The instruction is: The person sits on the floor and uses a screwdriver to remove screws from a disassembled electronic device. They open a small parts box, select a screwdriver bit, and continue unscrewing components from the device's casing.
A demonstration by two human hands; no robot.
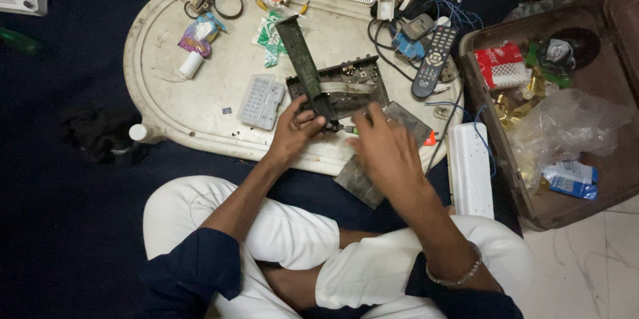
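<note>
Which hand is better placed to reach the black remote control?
Right, probably. The right hand lies on the same side as the black remote control, nearer it. The left hand grips the long dark circuit board.

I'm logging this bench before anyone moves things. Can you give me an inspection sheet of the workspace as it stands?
Surface: oval cream tray-table, stained, on a dark floor cloth.
Job's things: dark circuit board tilted up over an opened device chassis; a green-handled tool shows between the hands.
Clutter: white keypad panel, remote control, white roll, snack wrappers.
Grips: left hand grips the board's lower end; right hand is motion-blurred, its grip cannot be told.
Cables: blue and black wires tangled at the far edge.
Surroundings: white power strip, brown tray of bags and packets.
</note>
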